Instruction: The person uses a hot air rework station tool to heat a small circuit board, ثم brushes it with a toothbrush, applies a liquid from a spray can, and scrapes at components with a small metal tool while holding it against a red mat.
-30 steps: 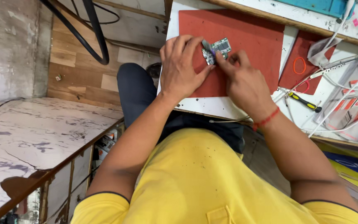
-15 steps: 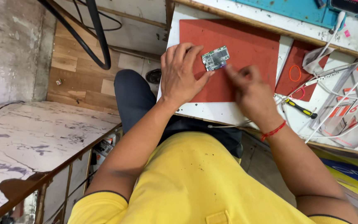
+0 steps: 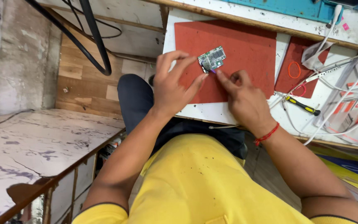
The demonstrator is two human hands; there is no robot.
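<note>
A small green circuit board (image 3: 212, 59) lies flat on a red mat (image 3: 245, 45) that covers the near part of a white table (image 3: 212, 113). The left hand (image 3: 174, 85) hovers at the board's left edge with its fingers spread and loosely curled, the fingertips close to the board but clamped on nothing that can be made out. The right hand (image 3: 245, 99) rests on the mat just below and to the right of the board; its forefinger stretches out to the board's lower corner, where a tiny bluish tip shows, and the other fingers are folded in. Whether that hand pinches a small tool or only touches the board cannot be told. A red thread band (image 3: 267, 135) circles the right wrist. To the right, a second, smaller red mat (image 3: 297, 56) carries an orange rubber band (image 3: 294, 69). Near it, on the bare table, lies a screwdriver with a yellow and black handle (image 3: 302, 105), among white cables (image 3: 344, 89) and white and orange packets (image 3: 355, 120). The person wears a yellow shirt (image 3: 204, 182) and dark trousers (image 3: 135, 99). At the left, thick black cables (image 3: 94, 39) hang above a wooden floor (image 3: 83, 89), and a marbled white slab (image 3: 34, 137) stands lower.
</note>
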